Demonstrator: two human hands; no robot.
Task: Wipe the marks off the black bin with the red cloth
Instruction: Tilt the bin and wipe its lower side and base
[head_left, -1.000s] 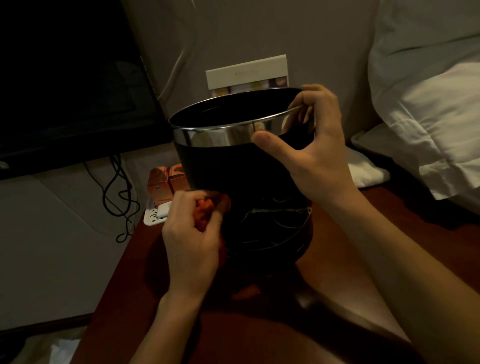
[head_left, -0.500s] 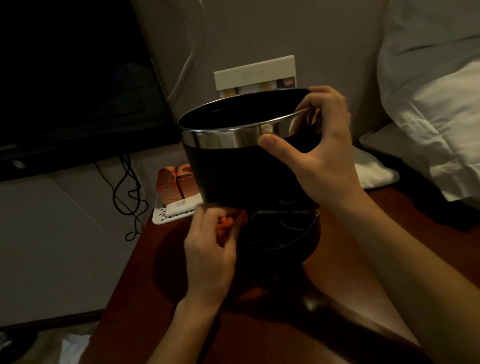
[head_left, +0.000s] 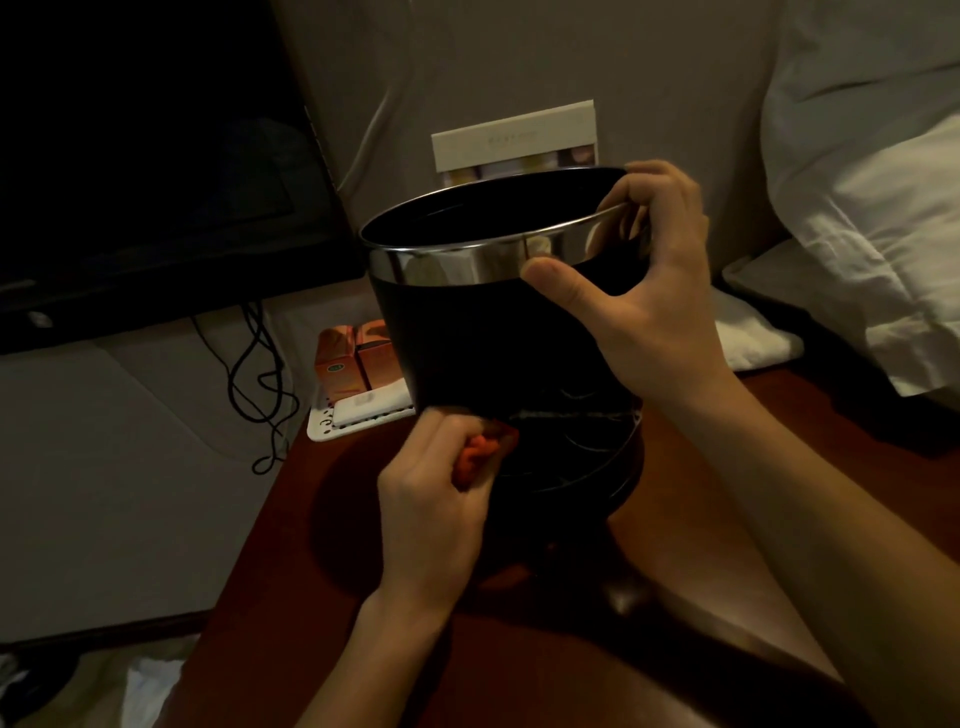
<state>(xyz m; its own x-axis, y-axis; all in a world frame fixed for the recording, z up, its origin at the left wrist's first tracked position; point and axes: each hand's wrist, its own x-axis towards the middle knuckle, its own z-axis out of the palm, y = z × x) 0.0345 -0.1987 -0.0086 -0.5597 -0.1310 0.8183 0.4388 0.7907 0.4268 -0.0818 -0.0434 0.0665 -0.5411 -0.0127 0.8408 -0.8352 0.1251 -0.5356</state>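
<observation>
A black bin (head_left: 467, 343) with a shiny metal band at its rim stands tilted on a dark red table (head_left: 322, 545). My right hand (head_left: 639, 306) grips the rim on the right side, thumb on the metal band and fingers inside. Pale curved marks show on the bin's lower wall beside the wrist. My left hand (head_left: 431, 499) is closed on a bunched red cloth (head_left: 478, 452) and presses it against the bin's lower left wall. Most of the cloth is hidden in the fist.
A white tray (head_left: 322, 423) with orange boxes (head_left: 353, 356) sits behind the bin at the table's back left corner. Black cables (head_left: 260, 374) hang under a dark screen (head_left: 145, 166) at left. White pillows (head_left: 872, 218) lie at right, and a pale card (head_left: 514, 140) stands behind the bin.
My left hand with the red cloth has slid down and to the right along the bin's lower wall. My right hand keeps its hold on the rim.
</observation>
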